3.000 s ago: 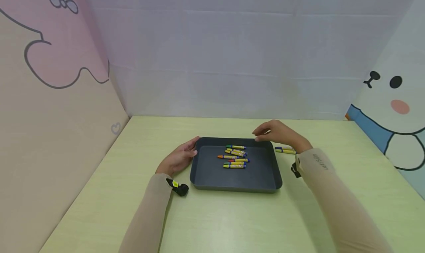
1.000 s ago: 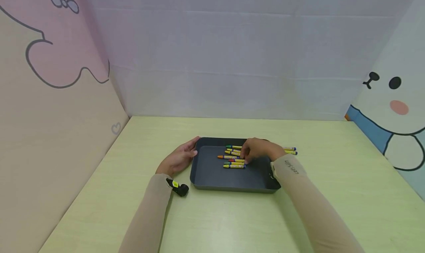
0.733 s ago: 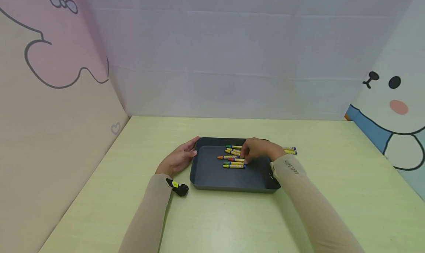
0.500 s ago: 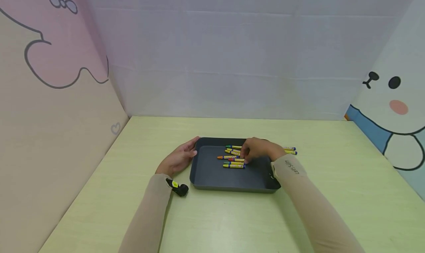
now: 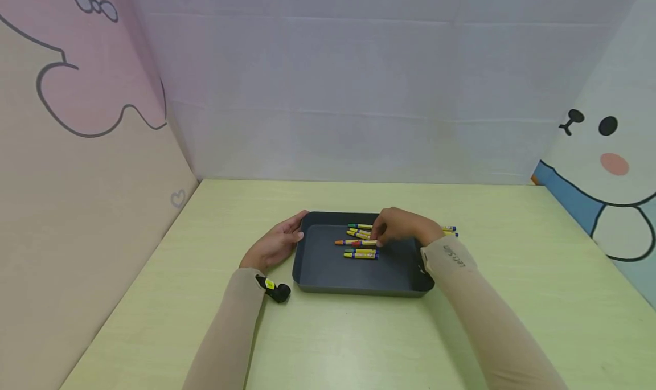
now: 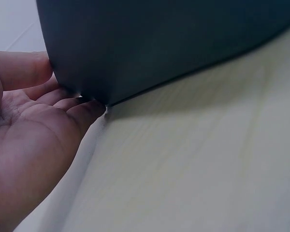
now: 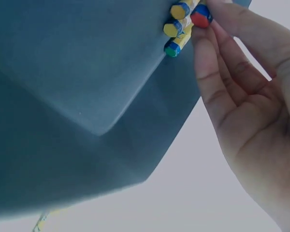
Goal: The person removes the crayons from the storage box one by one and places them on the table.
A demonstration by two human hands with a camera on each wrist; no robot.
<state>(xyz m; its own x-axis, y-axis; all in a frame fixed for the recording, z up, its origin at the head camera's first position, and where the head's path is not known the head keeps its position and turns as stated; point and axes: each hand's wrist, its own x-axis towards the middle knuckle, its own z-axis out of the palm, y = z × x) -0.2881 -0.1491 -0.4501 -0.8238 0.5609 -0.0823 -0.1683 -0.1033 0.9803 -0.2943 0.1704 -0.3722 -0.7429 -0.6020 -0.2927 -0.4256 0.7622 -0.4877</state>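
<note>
A dark grey tray lies on the table, with several yellow-wrapped crayons in it. My left hand holds the tray's left side; in the left wrist view the thumb is against the wall near the rim and the fingertips meet the base edge. My right hand pinches a red crayon by its right end, thumb against fingers, over the tray. An orange crayon lies just left of it. Nearer sit a yellow crayon and a dark green one. Behind, a green crayon is partly covered by my hand.
More crayons lie on the table right of the tray, partly behind the right wrist. Printed panels stand at left and right, and a pale sheet hangs at the back. A black wrist camera sits beside the tray's left wall.
My right hand has come from over the tray's back-right rim down among the crayons, then lifted the red crayon slightly away from the near ones toward the back. The left hand stays put.
</note>
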